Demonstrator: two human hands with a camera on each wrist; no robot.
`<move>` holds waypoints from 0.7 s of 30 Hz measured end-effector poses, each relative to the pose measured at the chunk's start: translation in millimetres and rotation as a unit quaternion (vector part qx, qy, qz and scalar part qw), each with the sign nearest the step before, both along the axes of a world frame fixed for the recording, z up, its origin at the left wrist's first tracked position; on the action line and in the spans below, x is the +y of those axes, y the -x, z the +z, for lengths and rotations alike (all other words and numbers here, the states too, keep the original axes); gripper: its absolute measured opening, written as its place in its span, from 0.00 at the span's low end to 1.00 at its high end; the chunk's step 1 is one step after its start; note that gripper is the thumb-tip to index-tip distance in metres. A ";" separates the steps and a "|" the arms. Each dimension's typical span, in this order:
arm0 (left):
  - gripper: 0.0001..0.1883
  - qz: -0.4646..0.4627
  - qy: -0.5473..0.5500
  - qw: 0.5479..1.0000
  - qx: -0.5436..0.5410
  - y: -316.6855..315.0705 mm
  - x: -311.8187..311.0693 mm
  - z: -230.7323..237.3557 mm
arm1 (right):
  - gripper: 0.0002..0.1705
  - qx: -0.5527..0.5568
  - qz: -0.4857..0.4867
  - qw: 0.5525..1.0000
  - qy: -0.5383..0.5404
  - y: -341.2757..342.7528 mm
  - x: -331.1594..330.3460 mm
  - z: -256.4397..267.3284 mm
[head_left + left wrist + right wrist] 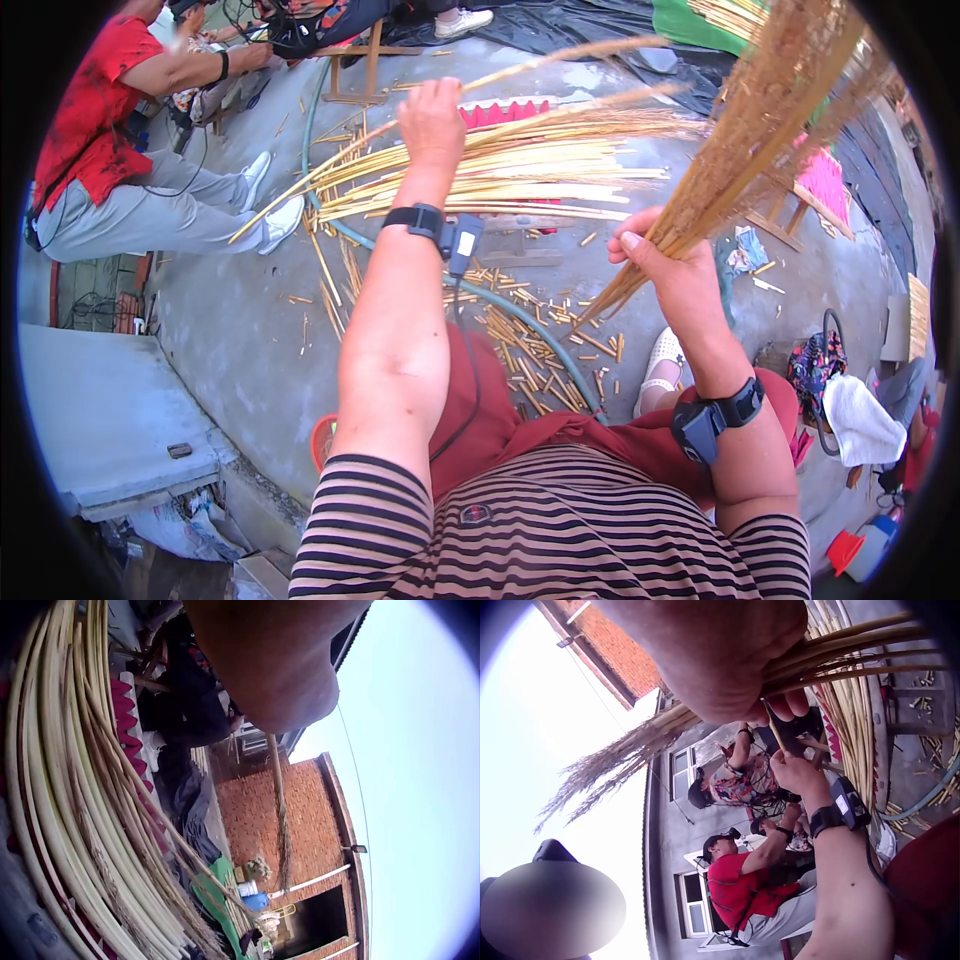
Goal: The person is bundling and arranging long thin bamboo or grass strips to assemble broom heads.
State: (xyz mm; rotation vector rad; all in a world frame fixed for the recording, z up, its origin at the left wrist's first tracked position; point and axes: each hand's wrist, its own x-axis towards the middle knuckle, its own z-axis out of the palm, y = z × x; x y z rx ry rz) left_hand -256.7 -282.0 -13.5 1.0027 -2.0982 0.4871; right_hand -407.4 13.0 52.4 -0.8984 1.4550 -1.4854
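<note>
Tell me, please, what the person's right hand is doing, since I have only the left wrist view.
Observer: The right hand grips a bundle of plumed stalks.
Operator: Thank you; could you also tell me what lies on the ground between the person's arms?
Observer: Many short pieces of stalk lie scattered there.
Operator: And is anyone close by on the left?
Observer: Yes, someone in a red shirt is on that side.

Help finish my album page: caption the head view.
Left hand holding one stalk, right hand gripping a plumed reed bundle.
</note>
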 end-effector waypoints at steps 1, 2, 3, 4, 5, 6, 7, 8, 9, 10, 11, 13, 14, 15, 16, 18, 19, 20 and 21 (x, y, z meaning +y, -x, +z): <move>0.05 0.001 0.027 1.000 0.007 -2.5 5.2 19.2 | 0.05 -0.012 -0.005 1.000 0.006 -1.4 -0.2 -2.9; 0.06 0.003 0.055 0.998 0.014 -5.5 11.3 38.0 | 0.06 -0.005 -0.002 1.000 0.007 -1.7 0.0 -1.9; 0.07 -0.012 0.081 0.995 0.057 -8.6 15.9 54.1 | 0.06 0.002 0.002 1.000 0.008 -1.7 0.0 -0.4; 0.08 -0.027 0.108 0.989 0.100 -12.3 20.0 68.7 | 0.07 0.008 0.006 1.000 0.010 -2.0 -0.4 0.7; 0.08 -0.041 0.135 0.980 0.141 -15.4 25.2 79.0 | 0.08 0.013 0.001 1.000 0.022 -2.5 -1.2 -0.3; 0.08 -0.069 0.072 0.970 0.220 -19.1 31.5 85.2 | 0.08 0.023 0.000 0.999 0.025 -2.0 -0.7 2.1; 0.08 -0.097 0.010 0.950 0.296 -23.7 39.2 90.7 | 0.08 0.033 -0.001 0.999 0.029 -2.0 0.0 5.1; 0.08 -0.124 -0.055 0.921 0.366 -29.2 48.2 95.6 | 0.08 0.040 -0.003 0.999 0.033 -2.3 0.4 7.7; 0.09 -0.195 -0.172 0.855 0.449 -32.2 69.0 109.2 | 0.09 0.043 -0.008 0.998 0.040 -2.2 0.4 10.4; 0.09 -0.258 -0.228 0.811 0.473 -36.3 84.3 121.6 | 0.09 0.044 -0.012 0.998 0.045 -1.3 1.0 12.6; 0.09 -0.317 -0.284 0.759 0.493 -40.2 97.9 131.8 | 0.09 0.045 -0.017 0.998 0.049 -0.7 1.7 14.3; 0.10 -0.427 -0.391 0.648 0.495 -46.8 107.8 133.2 | 0.10 0.047 -0.021 0.997 0.063 -1.1 2.2 18.4; 0.10 -0.438 -0.438 0.621 0.480 -45.3 115.0 131.3 | 0.10 0.049 -0.022 0.996 0.069 -0.6 2.4 20.3; 0.10 -0.449 -0.484 0.591 0.464 -38.9 124.3 129.8 | 0.11 0.057 -0.019 0.996 0.062 0.3 2.7 21.3; 0.10 -0.457 -0.529 0.558 0.447 -33.0 134.6 125.9 | 0.12 0.046 -0.028 0.996 0.075 -1.3 3.4 23.6; 0.10 -0.444 -0.613 0.542 0.365 -23.3 150.8 108.0 | 0.13 0.023 -0.043 0.994 0.101 -5.9 2.2 26.8; 0.10 -0.429 -0.636 0.553 0.325 -16.7 161.5 99.2 | 0.16 0.011 -0.035 0.993 0.115 -4.7 0.4 24.3; 0.09 -0.413 -0.666 0.549 0.291 -11.3 169.2 88.9 | 0.16 -0.008 -0.039 0.991 0.132 -6.5 -0.8 22.3; 0.09 -0.397 -0.675 0.553 0.283 -6.2 177.4 78.2 | 0.16 -0.027 -0.042 0.988 0.149 -10.0 -2.6 20.2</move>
